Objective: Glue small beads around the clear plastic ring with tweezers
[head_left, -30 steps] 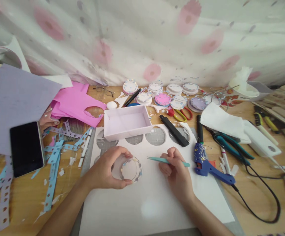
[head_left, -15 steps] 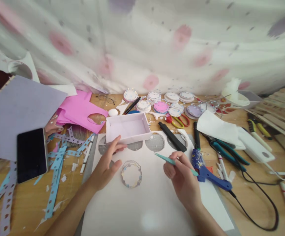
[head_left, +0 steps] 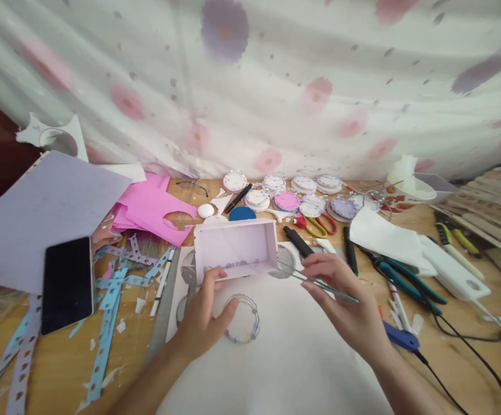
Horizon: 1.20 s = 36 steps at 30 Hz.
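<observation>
A pale lilac open box (head_left: 237, 245) is tilted toward me, with small pieces gathered along its lower inner side. My left hand (head_left: 209, 317) has its fingers on the box's front lower edge, the thumb apart from them above the ring. Teal tweezers (head_left: 326, 287) are held in my right hand (head_left: 345, 300), and their tips point left at the box's right front corner. Below the box, a thin ring with small coloured pieces (head_left: 242, 319) lies on the white sheet (head_left: 285, 351).
Decorated round discs (head_left: 286, 200) stand in rows at the back. On the left are a phone (head_left: 67, 285), pink sheets (head_left: 146, 207) and punched blue strips (head_left: 107, 323). Scissors (head_left: 315, 226), pliers (head_left: 406, 282) and a blue glue gun (head_left: 401, 336) lie to the right.
The box has been tipped toward me, with my left hand now at its edge. My right hand has brought the tweezers up to the box's right corner. The view has shifted.
</observation>
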Each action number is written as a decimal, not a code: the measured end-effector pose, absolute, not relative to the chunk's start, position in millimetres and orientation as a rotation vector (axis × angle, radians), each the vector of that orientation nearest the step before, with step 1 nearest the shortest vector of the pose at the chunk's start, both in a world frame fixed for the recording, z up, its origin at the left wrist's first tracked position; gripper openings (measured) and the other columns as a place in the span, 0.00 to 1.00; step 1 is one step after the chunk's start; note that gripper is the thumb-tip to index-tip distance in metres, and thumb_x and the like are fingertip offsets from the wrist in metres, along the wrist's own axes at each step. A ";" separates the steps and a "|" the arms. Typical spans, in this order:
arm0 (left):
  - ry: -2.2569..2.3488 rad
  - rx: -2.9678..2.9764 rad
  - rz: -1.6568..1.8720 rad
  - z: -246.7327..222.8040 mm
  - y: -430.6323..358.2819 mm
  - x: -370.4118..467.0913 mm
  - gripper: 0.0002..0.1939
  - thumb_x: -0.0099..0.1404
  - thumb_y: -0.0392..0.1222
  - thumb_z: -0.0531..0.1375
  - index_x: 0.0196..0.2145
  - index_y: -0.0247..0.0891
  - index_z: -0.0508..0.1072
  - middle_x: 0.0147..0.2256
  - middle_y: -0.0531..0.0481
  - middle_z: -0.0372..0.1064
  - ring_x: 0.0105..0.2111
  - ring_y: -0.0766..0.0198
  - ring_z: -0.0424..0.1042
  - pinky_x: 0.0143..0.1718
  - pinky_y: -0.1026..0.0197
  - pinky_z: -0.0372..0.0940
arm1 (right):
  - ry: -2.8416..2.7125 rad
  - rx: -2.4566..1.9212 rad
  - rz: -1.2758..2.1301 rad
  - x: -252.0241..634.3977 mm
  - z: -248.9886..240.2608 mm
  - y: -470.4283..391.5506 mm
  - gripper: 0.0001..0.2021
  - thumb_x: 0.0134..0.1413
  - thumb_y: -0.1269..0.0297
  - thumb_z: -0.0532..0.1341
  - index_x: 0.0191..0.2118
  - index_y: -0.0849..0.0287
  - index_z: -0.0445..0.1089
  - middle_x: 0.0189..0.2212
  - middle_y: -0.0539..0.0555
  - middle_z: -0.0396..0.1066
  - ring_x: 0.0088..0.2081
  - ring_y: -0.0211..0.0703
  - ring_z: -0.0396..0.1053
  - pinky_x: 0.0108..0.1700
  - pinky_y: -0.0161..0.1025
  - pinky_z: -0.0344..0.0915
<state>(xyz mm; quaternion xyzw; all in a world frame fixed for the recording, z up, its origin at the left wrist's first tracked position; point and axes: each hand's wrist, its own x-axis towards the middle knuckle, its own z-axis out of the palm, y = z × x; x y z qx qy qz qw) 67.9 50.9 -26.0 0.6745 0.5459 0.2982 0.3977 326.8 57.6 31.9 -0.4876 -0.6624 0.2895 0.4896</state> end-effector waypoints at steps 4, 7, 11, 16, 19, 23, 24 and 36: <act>1.416 1.772 0.773 -30.4 51.8 68.0 0.21 0.66 0.45 0.56 0.54 0.45 0.54 0.50 0.42 0.70 0.52 0.51 0.71 0.49 0.47 0.68 | -1.701 -1.172 0.665 309.1 25.7 74.1 0.04 0.55 0.66 0.65 0.35 0.52 0.69 0.32 0.53 0.75 0.37 0.48 0.73 0.39 0.44 0.65; 1.412 1.763 0.756 -30.4 52.3 68.3 0.22 0.66 0.46 0.56 0.54 0.44 0.53 0.48 0.43 0.71 0.50 0.52 0.72 0.49 0.48 0.68 | -1.840 -1.114 0.563 291.8 20.3 89.1 0.06 0.56 0.67 0.64 0.31 0.52 0.66 0.31 0.52 0.76 0.35 0.47 0.73 0.41 0.46 0.61; 1.385 1.789 0.754 -27.5 52.9 69.8 0.21 0.66 0.44 0.56 0.53 0.44 0.52 0.48 0.44 0.72 0.50 0.53 0.73 0.51 0.48 0.66 | -2.117 -1.072 0.435 271.7 12.6 109.1 0.08 0.56 0.72 0.62 0.30 0.53 0.64 0.29 0.51 0.76 0.32 0.46 0.71 0.43 0.48 0.56; 1.386 1.787 0.744 -26.4 52.7 70.3 0.20 0.66 0.43 0.56 0.52 0.44 0.53 0.49 0.44 0.72 0.50 0.53 0.73 0.50 0.49 0.67 | -2.269 -1.068 0.372 257.0 6.5 120.2 0.11 0.51 0.79 0.59 0.29 0.54 0.61 0.26 0.50 0.75 0.30 0.46 0.70 0.43 0.46 0.53; 1.387 1.797 0.747 -26.7 52.5 69.7 0.21 0.65 0.43 0.56 0.53 0.44 0.53 0.49 0.43 0.71 0.50 0.52 0.73 0.50 0.49 0.67 | -2.293 -1.066 0.349 253.3 5.4 121.3 0.11 0.51 0.79 0.59 0.29 0.55 0.60 0.25 0.50 0.75 0.29 0.45 0.70 0.44 0.46 0.54; 1.379 1.783 0.749 -26.8 52.6 70.2 0.21 0.65 0.42 0.56 0.53 0.44 0.53 0.49 0.43 0.71 0.50 0.53 0.72 0.51 0.49 0.66 | -2.214 -1.071 0.338 256.9 8.9 118.0 0.10 0.54 0.76 0.61 0.29 0.55 0.61 0.27 0.49 0.76 0.30 0.44 0.71 0.45 0.47 0.55; 1.377 1.771 0.746 -26.9 52.6 70.6 0.20 0.65 0.42 0.56 0.53 0.43 0.53 0.49 0.44 0.71 0.50 0.53 0.72 0.51 0.50 0.66 | -2.172 -1.071 0.339 259.4 10.5 115.9 0.10 0.55 0.75 0.61 0.30 0.54 0.61 0.27 0.48 0.76 0.31 0.44 0.71 0.46 0.47 0.55; 1.394 1.745 0.731 -30.3 54.2 70.9 0.21 0.66 0.44 0.56 0.53 0.44 0.52 0.52 0.44 0.70 0.53 0.54 0.70 0.54 0.50 0.64 | -2.056 -1.100 0.329 261.8 1.3 107.0 0.10 0.55 0.74 0.63 0.30 0.55 0.61 0.28 0.47 0.76 0.31 0.42 0.72 0.46 0.46 0.55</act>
